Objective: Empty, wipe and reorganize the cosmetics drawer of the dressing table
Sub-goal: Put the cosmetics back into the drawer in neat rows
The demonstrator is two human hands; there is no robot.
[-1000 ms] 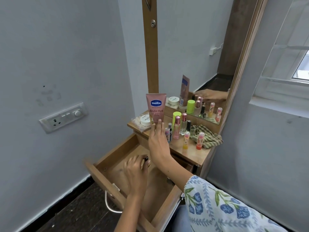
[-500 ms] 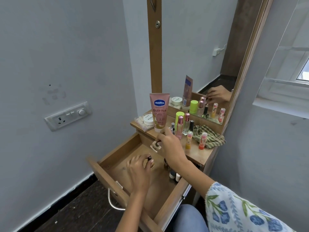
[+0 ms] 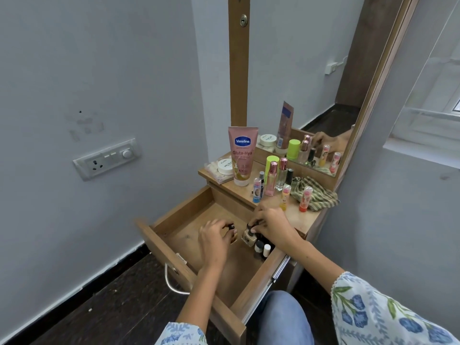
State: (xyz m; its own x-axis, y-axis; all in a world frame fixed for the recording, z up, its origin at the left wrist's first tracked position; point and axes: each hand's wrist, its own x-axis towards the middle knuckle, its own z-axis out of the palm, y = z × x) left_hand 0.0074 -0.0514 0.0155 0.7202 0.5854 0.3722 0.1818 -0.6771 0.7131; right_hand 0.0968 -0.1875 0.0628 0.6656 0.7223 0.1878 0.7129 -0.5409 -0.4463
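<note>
The wooden drawer of the dressing table stands pulled out. Inside it, my left hand is closed around a small dark-capped bottle. My right hand grips the black cap of a small gold nail-polish bottle just above the drawer floor at its right side. Two more little bottles, one black-capped and one white-capped, stand beside it against the right wall. On the tabletop stand a pink Vaseline tube, a green tube, perfume bottles and lip balms.
A striped green cloth lies on the tabletop's right end, a white jar at its left. The mirror rises behind. A switch plate sits on the left wall. The drawer's metal handle juts toward the dark floor. My knee is below the drawer.
My right hand left the upright Vaseline tube on the tabletop, picked up a small gold bottle and came down into the drawer with it. My left hand stayed in the drawer on its bottle.
</note>
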